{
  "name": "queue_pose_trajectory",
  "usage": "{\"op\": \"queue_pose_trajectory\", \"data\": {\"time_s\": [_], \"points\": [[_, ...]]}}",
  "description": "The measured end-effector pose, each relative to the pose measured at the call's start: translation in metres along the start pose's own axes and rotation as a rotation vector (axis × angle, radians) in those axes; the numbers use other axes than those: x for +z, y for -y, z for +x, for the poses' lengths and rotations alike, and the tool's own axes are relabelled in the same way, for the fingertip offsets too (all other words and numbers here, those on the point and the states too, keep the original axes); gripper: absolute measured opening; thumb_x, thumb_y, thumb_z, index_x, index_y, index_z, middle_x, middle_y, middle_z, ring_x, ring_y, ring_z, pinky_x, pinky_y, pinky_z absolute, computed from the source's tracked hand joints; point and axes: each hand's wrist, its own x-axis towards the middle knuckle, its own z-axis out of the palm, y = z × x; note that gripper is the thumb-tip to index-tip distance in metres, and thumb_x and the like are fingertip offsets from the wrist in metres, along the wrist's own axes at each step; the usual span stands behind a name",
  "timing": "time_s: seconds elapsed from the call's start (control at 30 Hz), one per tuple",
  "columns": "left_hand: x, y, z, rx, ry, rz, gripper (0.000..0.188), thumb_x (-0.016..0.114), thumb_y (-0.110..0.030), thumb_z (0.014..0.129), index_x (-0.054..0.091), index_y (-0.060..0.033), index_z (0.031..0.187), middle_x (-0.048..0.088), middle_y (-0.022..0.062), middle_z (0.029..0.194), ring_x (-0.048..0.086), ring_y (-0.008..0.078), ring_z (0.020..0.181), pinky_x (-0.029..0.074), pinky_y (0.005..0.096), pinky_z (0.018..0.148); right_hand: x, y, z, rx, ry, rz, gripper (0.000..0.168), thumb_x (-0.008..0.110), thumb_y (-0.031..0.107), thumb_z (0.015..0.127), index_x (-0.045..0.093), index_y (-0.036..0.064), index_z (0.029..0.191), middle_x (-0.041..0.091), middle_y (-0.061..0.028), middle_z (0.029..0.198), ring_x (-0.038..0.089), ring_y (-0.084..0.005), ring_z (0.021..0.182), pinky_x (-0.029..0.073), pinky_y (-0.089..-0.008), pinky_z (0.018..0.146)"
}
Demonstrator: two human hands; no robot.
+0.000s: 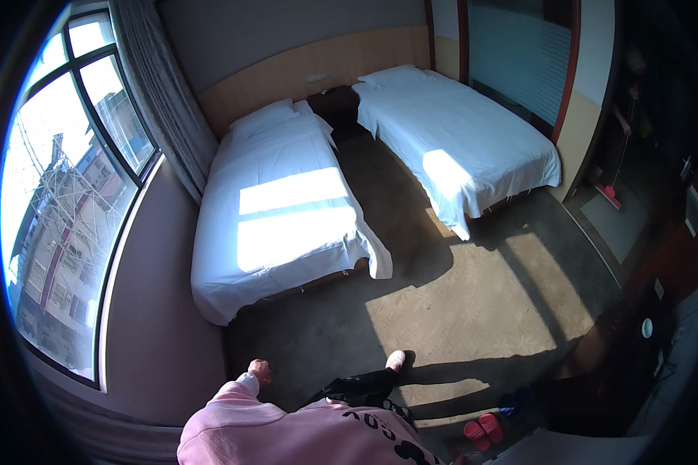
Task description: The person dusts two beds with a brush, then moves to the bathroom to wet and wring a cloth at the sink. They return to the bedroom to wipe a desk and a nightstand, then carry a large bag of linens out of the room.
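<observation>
My left hand, fingers curled in with nothing visible in them, hangs over the dark floor near the window wall. At the bottom edge a small patch beside a pale cuff seems to be part of my right hand; its fingers cannot be made out. Before me stand two beds with white covers, the nearer bed by the window and the farther bed by a glass partition. White pillows lie at the headboard end. Between the beds is a dark nightstand with a small white thing on top.
Red slippers and blue slippers lie on the floor at lower right. In the dim doorway another person's hand is at the handle of a floor broom or squeegee with a pink head. A grey curtain hangs beside the window.
</observation>
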Motion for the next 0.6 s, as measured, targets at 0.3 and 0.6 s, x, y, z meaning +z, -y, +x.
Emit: {"op": "queue_pose_trajectory", "data": {"time_s": [0.3, 0.6], "points": [[0.045, -0.060, 0.008, -0.465, 0.007, -0.175, 0.018, 0.055, -0.018, 0.081, 0.061, -0.0073, 0.094, 0.061, 0.0093, 0.073, 0.063, 0.0232, 0.063, 0.049, 0.0354, 0.046, 0.166, 0.044, 0.019, -0.085, 0.196, -0.095, 0.027, 0.046, 0.042, 0.085, 0.046, 0.017, 0.096, 0.039, -0.0018, 0.093, 0.035, -0.0193, 0.089, 0.028, -0.0424, 0.077], [0.094, -0.489, 0.241, 0.078, 0.144, -0.739, 0.028, 0.051, -0.023, 0.087, 0.056, -0.0063, 0.108, 0.060, 0.0074, 0.081, 0.061, 0.0209, 0.057, 0.050, 0.0323, 0.048, 0.379, 0.072, 0.028, -0.151, 0.442, -0.164, 0.024, 0.047, 0.040, 0.086, 0.047, 0.016, 0.086, 0.038, -0.0016, 0.081, 0.037, -0.0171, 0.077, 0.031, -0.0368, 0.070]]}}
